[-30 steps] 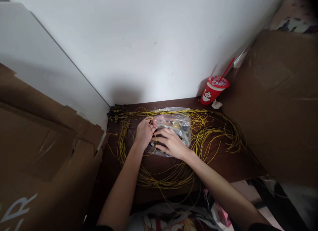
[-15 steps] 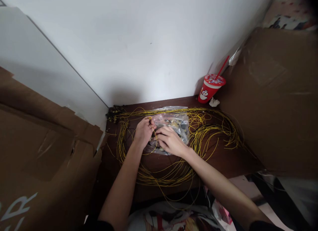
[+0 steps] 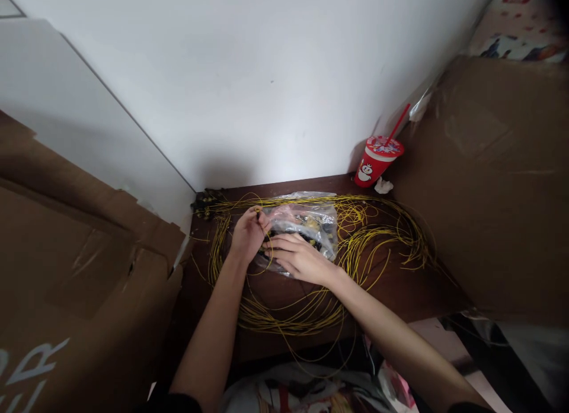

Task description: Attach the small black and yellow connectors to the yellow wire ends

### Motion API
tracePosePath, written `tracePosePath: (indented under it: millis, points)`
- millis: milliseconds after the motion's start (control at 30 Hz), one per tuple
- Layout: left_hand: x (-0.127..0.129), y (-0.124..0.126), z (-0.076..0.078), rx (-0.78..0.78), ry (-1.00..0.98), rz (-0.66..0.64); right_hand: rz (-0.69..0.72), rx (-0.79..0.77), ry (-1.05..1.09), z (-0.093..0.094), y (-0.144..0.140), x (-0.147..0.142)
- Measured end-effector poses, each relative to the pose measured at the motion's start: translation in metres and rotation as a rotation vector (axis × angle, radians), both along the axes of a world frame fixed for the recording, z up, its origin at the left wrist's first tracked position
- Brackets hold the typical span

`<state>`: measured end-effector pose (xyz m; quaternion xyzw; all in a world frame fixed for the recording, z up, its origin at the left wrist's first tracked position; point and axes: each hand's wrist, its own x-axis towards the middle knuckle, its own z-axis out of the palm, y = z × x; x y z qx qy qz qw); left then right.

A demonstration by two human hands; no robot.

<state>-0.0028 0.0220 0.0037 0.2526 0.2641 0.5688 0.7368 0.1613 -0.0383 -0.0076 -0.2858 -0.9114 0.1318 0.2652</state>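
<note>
My left hand is closed in a pinch on a yellow wire, whose end pokes up between thumb and finger with a small dark piece on it. From there the wire loops down beside the fingers. My right hand lies over a clear plastic bag, its fingers stretched toward the left hand and nothing visible in its grasp. Small black and yellow parts show inside the bag. A large coil of yellow wires curves around both hands on the dark wooden tabletop.
A red cup with a straw stands at the back right beside a crumpled white tissue. Cardboard boxes flank the tabletop, one left and one right. Dark connectors lie in the back left corner. A white wall rises behind.
My left hand has shifted slightly left with the wire. My right hand has moved a little left too, its fingers now straighter. The view has tilted slightly.
</note>
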Motion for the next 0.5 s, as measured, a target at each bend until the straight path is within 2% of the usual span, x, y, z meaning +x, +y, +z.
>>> tracePosePath:
  millis: [167,400,500]
  points:
    - [0.0026,0.0015,-0.0046,-0.003,0.040,0.029,0.069,0.020,-0.060,-0.0017,0.0008,-0.0019]
    - [0.0067,0.0002,-0.0061,-0.019,0.023,0.071,-0.021,0.037,-0.025,-0.0009,0.0013,-0.0014]
    - [0.0064,-0.0001,-0.0049,-0.031,0.034,0.069,-0.016,0.036,-0.031,0.0003,-0.0004,-0.0033]
